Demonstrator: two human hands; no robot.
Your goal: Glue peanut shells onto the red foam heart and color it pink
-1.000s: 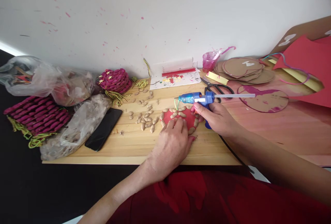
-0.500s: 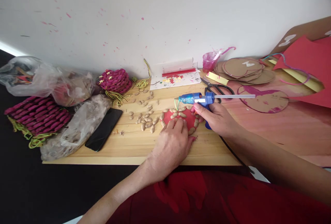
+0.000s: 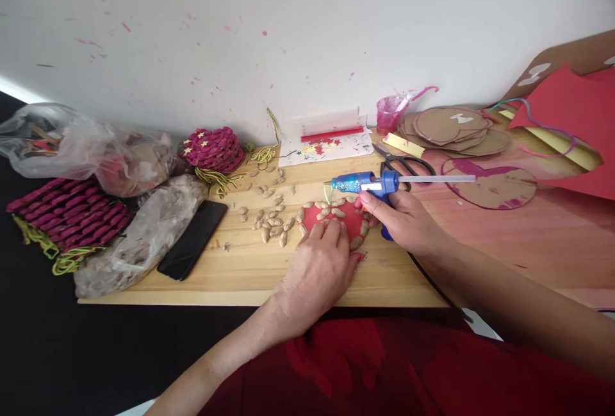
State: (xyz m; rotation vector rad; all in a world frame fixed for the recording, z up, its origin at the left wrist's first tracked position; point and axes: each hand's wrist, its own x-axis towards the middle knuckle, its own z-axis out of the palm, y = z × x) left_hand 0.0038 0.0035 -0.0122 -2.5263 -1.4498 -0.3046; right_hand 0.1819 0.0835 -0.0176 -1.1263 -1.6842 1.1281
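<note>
A red heart-shaped piece lies on the table with peanuts set along its edge. A few more peanuts sit on its upper middle. My left hand rests over the lower left of the heart, fingers bent and close together, the thumb by the lower right edge. Whatever is under those fingertips is hidden. My right hand is closed round a blue glue gun, held above the heart with its nozzle to the left. A long glue stick sticks out of its back.
Loose peanuts lie left of the heart. Black scissors, cardboard hearts and a pink-stained cup stand behind the glue gun. At left are a phone, plastic bags and purple woven pieces.
Both hands, the glue gun and the heart stay practically where they were. Only a very slight shift of the view shows.
</note>
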